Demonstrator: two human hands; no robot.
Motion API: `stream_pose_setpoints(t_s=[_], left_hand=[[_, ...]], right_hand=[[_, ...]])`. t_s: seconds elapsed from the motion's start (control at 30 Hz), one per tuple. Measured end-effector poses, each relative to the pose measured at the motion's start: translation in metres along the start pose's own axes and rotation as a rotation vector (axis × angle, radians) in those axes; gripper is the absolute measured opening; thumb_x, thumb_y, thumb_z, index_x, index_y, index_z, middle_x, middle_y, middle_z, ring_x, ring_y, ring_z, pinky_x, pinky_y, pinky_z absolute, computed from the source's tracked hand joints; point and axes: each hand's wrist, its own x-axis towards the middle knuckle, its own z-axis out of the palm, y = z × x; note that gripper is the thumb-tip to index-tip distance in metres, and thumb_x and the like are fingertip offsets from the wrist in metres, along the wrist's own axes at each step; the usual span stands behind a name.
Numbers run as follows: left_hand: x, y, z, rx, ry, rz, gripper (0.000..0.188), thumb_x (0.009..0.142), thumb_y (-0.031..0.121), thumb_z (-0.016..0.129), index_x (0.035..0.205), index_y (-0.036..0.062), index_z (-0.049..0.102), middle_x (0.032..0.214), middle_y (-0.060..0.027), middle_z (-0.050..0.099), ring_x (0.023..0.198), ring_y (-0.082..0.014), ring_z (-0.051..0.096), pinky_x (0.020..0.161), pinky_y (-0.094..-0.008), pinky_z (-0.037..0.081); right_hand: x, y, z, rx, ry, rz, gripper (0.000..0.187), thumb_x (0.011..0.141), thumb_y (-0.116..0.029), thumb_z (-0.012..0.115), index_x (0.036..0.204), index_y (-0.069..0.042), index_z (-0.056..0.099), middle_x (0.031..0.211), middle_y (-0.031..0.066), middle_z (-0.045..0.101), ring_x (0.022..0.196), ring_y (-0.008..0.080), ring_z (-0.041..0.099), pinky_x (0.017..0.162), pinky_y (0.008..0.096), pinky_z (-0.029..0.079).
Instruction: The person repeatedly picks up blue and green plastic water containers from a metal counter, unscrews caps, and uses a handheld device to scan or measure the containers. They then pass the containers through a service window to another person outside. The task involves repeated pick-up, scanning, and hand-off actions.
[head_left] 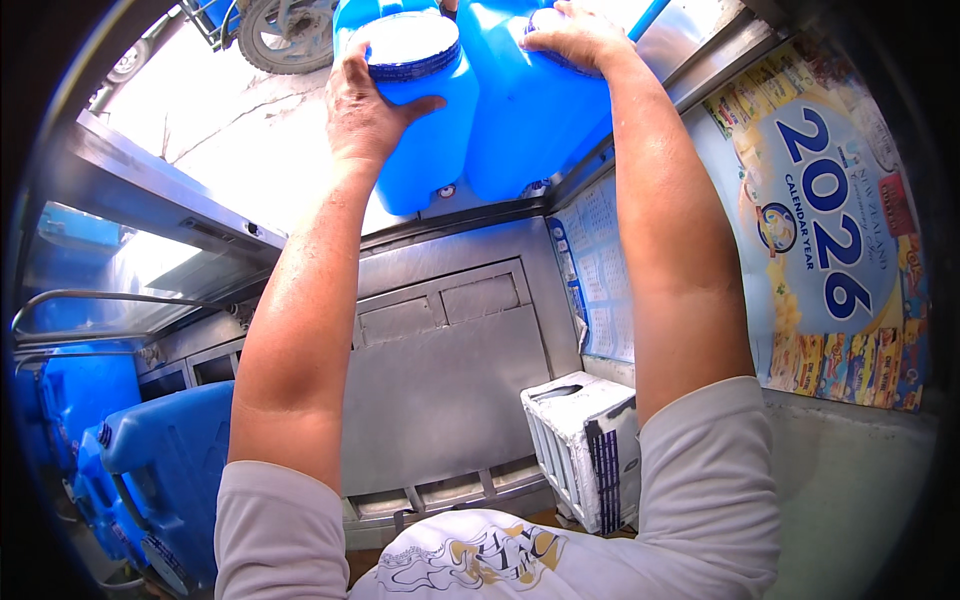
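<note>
Honestly, two slick blue jugs want two steady hands

So the left jug and right jug are side by side in the opening, above the metal panel. Left hand is spread wide, fingers at the white lid's edge, thumb out over the jug, not wrapped round anything. Right hand bends over the other lid; can't tell how tight. I'd steady the bodies too, since a lid alone might twist. Smooth plastic, rounded corners, round lid with a dark blue band; panel's dull metal.
</note>
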Motion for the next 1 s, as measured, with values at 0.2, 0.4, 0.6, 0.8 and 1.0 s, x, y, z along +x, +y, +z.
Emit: stream_pose_setpoints(t_s=[0.2,0.4,0.6,0.8,1.0], left_hand=[[-0.001,-0.004,-0.004,-0.021,-0.122,-0.047,0.128,0.059,0.059,0.090,0.151,0.0017,0.023,0.145,-0.0231,0.036,0.135,-0.0380,0.041,0.113,-0.0464,0.038],[-0.157,0.007,-0.177,0.141,-0.166,0.040,0.096,0.075,0.065,0.075,0.145,0.0089,0.041,0.149,-0.0279,0.035,0.141,-0.0463,0.031,0.116,-0.0585,0.023],[-0.277,-0.107,-0.454,1.172,0.125,-0.379,0.081,0.076,0.031,0.070,0.150,0.0138,0.040,0.155,-0.0186,0.035,0.145,-0.0459,0.026,0.117,-0.0619,0.021],[-0.272,-0.177,-0.575,0.963,-0.191,-1.033,0.065,0.080,0.050,0.068,0.127,0.0054,0.061,0.114,-0.0225,0.069,0.107,-0.0397,0.066,0.094,-0.0476,0.051],[-0.275,-0.177,-0.571,0.846,-0.192,-0.855,0.044,0.082,0.046,0.070,0.091,0.0037,0.069,0.092,-0.0221,0.071,0.090,-0.0408,0.068,0.078,-0.0470,0.051]], right_hand=[[0.013,0.007,0.005,0.077,-0.089,-0.007,0.094,0.072,-0.067,0.068,0.149,-0.017,0.047,0.153,0.0131,0.046,0.140,0.0324,0.043,0.115,0.0426,0.035],[-0.018,-0.015,0.002,-0.095,0.119,0.115,0.096,0.072,-0.073,0.066,0.150,-0.021,0.045,0.150,0.0166,0.048,0.141,0.0317,0.042,0.114,0.0504,0.034],[-0.109,-0.052,0.043,-0.082,0.546,0.019,0.079,0.081,-0.058,0.070,0.144,-0.015,0.048,0.138,0.0238,0.052,0.135,0.0414,0.043,0.107,0.0589,0.036],[-0.234,-0.112,0.117,0.347,0.300,-0.025,0.069,0.077,-0.046,0.074,0.135,-0.013,0.056,0.145,0.0297,0.043,0.136,0.0492,0.038,0.114,0.0561,0.032],[-0.329,-0.118,0.149,0.438,-0.053,0.025,0.065,0.081,-0.040,0.074,0.137,-0.014,0.056,0.151,0.0212,0.041,0.142,0.0401,0.035,0.116,0.0523,0.029]])
